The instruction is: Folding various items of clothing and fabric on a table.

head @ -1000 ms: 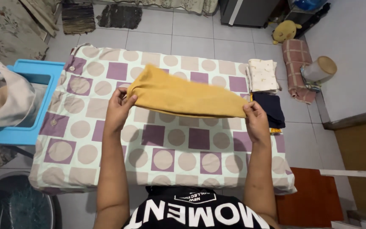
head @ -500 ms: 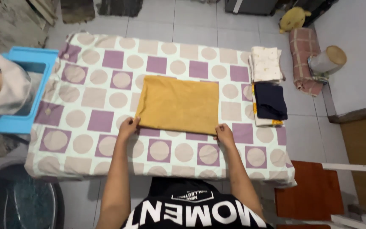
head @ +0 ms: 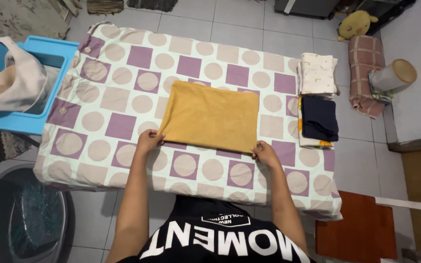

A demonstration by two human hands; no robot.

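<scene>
On patterned sheet: flat mustard cloth.

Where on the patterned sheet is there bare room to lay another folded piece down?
The widest free patch lies between the yellow cloth and the blue basket at the left. A strip runs beyond the cloth to the far edge. The right edge is crowded: cream stack, navy stack. Left hand and right hand pin the cloth's near corners.
</scene>
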